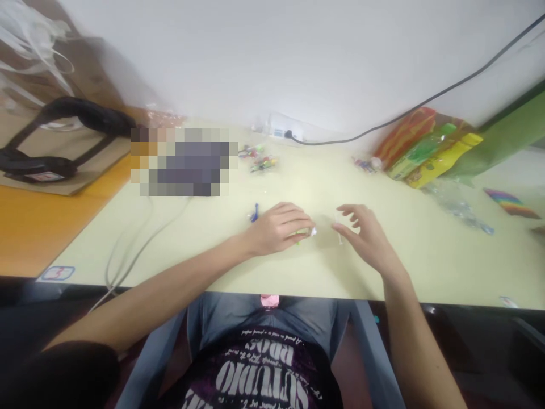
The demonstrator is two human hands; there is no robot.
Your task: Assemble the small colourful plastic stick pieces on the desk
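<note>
My left hand (286,228) is closed in a pinch above the table, with a small white piece (313,232) at its fingertips. A bit of bright green (298,243) shows just under those fingers. My right hand (361,234) is a short way to the right, thumb and index finger curved around a thin white stick-like piece (340,236), its other fingers bent loosely. The two pieces are apart. Beside my left wrist lies a small dark blue plastic part (254,213). Blur hides the exact shape of the small pieces.
Piles of small coloured parts (264,163) lie toward the wall, beside a blurred-out dark object (191,165). A black cable (353,138) runs to a white socket box (283,128). Snack bags (447,159), clear plastic (460,207) and a rainbow-striped item (511,203) are at right.
</note>
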